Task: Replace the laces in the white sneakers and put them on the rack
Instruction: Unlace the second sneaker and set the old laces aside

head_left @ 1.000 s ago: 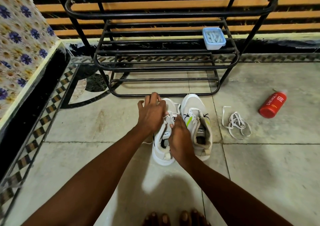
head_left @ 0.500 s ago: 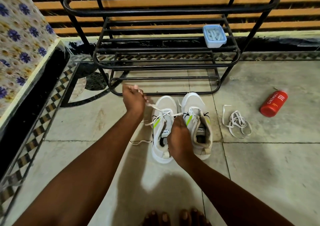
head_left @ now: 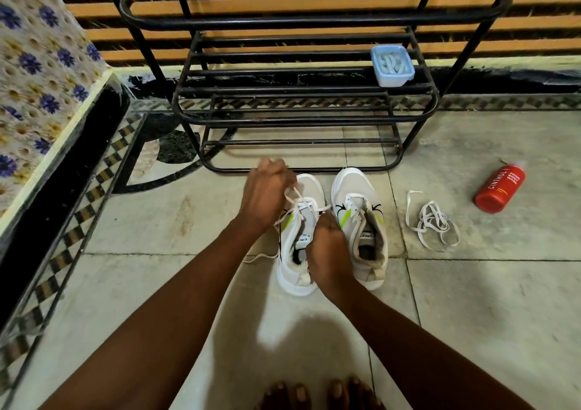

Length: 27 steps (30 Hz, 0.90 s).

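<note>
Tiled floor (head_left: pixel 157 227) holds two sneakers; left hand (head_left: pixel 267 195) pinches the lace (head_left: pixel 301 203), right hand (head_left: pixel 327 246) grips the left sneaker (head_left: pixel 298 236).

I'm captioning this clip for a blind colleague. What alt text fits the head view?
A person's left hand pulls a white lace through the left sneaker on the floor while the right hand steadies it. The other sneaker stands beside it, before a black rack; a loose lace and red bottle lie right.
</note>
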Motion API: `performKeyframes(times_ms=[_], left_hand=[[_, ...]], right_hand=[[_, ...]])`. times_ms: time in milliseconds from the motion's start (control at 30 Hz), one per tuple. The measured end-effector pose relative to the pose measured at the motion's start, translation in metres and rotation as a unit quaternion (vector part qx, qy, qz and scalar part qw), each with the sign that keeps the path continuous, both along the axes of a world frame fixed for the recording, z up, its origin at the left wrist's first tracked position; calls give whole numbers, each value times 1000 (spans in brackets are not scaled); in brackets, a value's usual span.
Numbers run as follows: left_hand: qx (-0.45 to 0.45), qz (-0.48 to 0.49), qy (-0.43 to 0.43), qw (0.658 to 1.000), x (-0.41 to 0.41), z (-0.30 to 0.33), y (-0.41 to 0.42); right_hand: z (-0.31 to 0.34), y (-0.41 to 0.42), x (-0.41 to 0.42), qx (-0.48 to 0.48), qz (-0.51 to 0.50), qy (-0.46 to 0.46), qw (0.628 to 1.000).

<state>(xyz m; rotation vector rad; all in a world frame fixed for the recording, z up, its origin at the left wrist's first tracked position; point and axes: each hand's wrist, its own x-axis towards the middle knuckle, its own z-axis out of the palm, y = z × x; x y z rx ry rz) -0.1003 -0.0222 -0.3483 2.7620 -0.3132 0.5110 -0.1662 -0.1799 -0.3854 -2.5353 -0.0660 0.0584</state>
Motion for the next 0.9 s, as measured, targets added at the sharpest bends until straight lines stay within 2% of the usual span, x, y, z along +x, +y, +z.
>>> performKeyframes(times_ms=[67, 133, 167, 233, 267, 300, 333, 400, 433, 467, 533, 600, 800, 900], left_hand=[[-137, 111, -27, 984, 0, 1, 7], [-305, 192, -28, 932, 2, 4, 16], [-412, 229, -13, 882, 4, 7, 18], [-641, 281, 59, 712, 6, 14, 12], [-708, 290, 86, 638, 7, 15, 9], [-716, 286, 91, 630, 5, 14, 8], [-668, 272, 80, 688, 1, 12, 8], [-440, 169, 52, 881, -6, 1, 14], [-315, 93, 69, 942, -9, -2, 16], [-212, 30, 109, 971, -10, -3, 15], [-65, -46, 156, 984, -13, -4, 8], [-8, -62, 150, 987, -14, -4, 2], [2, 10, 163, 987, -10, -1, 2], [-21, 45, 230, 972, -15, -2, 18]], right_hand=[[2, 1, 0, -14, 5, -7, 1000], [4, 0, 0, -23, 15, 0, 1000], [4, 0, 0, -30, 18, 2, 999], [4, 1, 1, -39, 16, 2, 999], [4, 0, 1, -37, 15, 2, 999], [4, 0, 1, -34, 16, 6, 999], [3, -1, 0, -27, 17, 6, 999], [4, -2, -2, -11, 17, 11, 1000], [5, -1, -2, -17, 13, 7, 1000], [5, -1, -1, -27, 12, 1, 1000], [5, 0, 0, -28, 9, -6, 1000], [5, 2, 2, -10, -6, -4, 1000], [3, 1, 3, -36, 4, -21, 999], [3, -2, 2, -25, 15, -11, 1000]])
